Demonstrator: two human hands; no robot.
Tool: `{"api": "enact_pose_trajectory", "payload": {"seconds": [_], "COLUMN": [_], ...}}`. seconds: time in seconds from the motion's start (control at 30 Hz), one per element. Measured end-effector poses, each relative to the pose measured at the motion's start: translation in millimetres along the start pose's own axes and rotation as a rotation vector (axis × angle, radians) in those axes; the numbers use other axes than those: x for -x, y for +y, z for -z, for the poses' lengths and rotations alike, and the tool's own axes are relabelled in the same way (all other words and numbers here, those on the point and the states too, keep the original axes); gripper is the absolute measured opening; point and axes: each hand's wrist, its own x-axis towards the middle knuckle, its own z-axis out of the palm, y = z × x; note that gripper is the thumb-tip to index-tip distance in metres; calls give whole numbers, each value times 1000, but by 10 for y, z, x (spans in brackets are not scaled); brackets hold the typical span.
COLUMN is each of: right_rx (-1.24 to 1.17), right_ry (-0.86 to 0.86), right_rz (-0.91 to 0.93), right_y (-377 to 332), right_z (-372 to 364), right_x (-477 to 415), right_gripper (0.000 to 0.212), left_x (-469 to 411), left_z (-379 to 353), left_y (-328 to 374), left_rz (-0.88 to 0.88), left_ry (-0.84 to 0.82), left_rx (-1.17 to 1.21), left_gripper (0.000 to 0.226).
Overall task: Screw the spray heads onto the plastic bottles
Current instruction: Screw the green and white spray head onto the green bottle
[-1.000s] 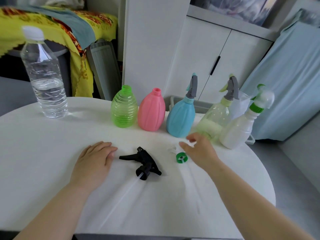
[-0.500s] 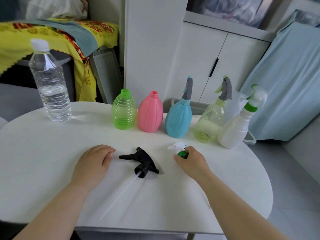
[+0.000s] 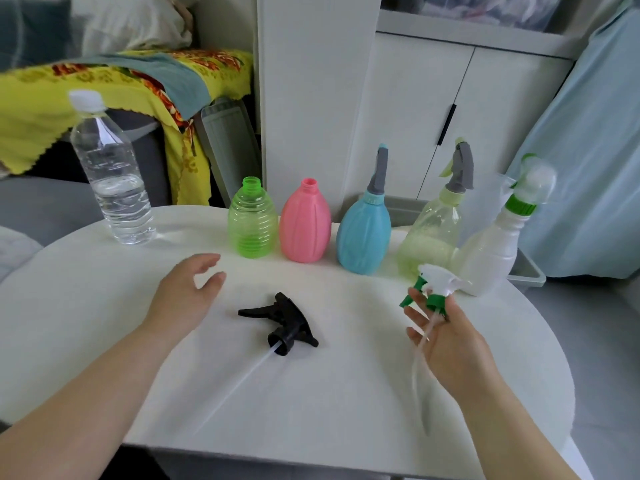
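My right hand (image 3: 446, 337) holds a white and green spray head (image 3: 437, 285) above the table, its clear tube hanging down past my palm. My left hand (image 3: 183, 296) hovers open over the white table (image 3: 104, 323), fingers spread, a little in front of the green bottle (image 3: 252, 220). The green bottle and the pink bottle (image 3: 304, 223) stand side by side with bare necks. A black spray head (image 3: 285, 322) lies on its side between my hands, with its tube pointing toward me.
A blue bottle (image 3: 363, 233), a pale yellow-green bottle (image 3: 433, 237) and a white bottle (image 3: 491, 258) stand to the right with heads on. A capped water bottle (image 3: 110, 181) stands at the back left. A grey bin (image 3: 526, 271) sits behind the table's right edge.
My right hand has closed on the white and green spray head and lifted it off the table to the right. My left hand has risen from the table and opened.
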Motion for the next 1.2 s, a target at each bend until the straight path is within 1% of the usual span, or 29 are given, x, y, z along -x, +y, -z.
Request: {"api": "enact_pose_trajectory", "payload": {"seconds": [0.13,0.2,0.3,0.37,0.47,0.57,0.67,0.83,1.0,1.07,1.13,1.2], "right_rx": [-113,-195,-268,-311,-365,-344,-323,-296,-245,-228,-225,-226], "right_ry": [48,48,46,65,51,25,3,6,-15,-35,-37,-12], "right_rz": [-3,6,11,26,41,41,46,56,86,116,128,136], "right_y": [70,70,75,73,64,92,107,104,104,99,98,78], "right_z": [165,233,276,280,297,325,330,321,303,271,256,285], "right_x": [-47,-63,-67,-71,-102,-142,-151,-148,-75,-6,70,137], "right_gripper": [34,37,39,39,30,24,17,18,22,20,18,22], "left_x": [-345,-503,-705,-821,-950,-1019,-1039,-929,-753,-624,-431,-180], "left_z": [-125,-207,-327,-408,-504,-586,-663,-666,-440,-312,-198,-127], "left_y": [150,195,220,235,241,253,254,252,314,405,544,723], "left_rz": [33,75,144,162,142,108,113,78,95,41,-45,-139], "left_ry": [43,64,89,97,102,98,128,221,276,274,248,161], "left_rx": [111,148,188,188,165,161,194,168,188,194,252,342], "left_gripper": [64,78,93,98,98,98,97,82,83,82,79,74]}}
